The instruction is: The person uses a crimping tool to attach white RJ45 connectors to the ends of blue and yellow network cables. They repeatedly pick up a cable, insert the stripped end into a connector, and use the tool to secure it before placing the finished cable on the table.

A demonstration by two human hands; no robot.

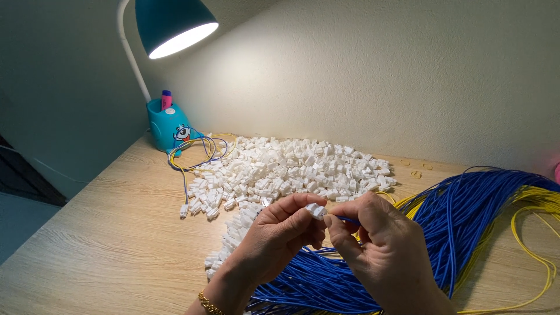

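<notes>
My left hand (280, 236) pinches a small white plastic connector (315, 209) between thumb and fingers, above the desk. My right hand (382, 251) grips the end of a blue wire (349, 220) right at that connector. A gold bracelet sits on my left wrist. Behind the hands lies a big heap of white connectors (286, 169). A thick bundle of blue and yellow wires (461, 221) spreads across the right of the wooden desk (105, 233) and runs under both hands.
A teal desk lamp (172, 125) with a lit shade stands at the back left, a pink marker in its base. Beside it lies a small loop of wires with connectors fitted (195, 157). Yellow rubber bands (417, 172) lie near the wall.
</notes>
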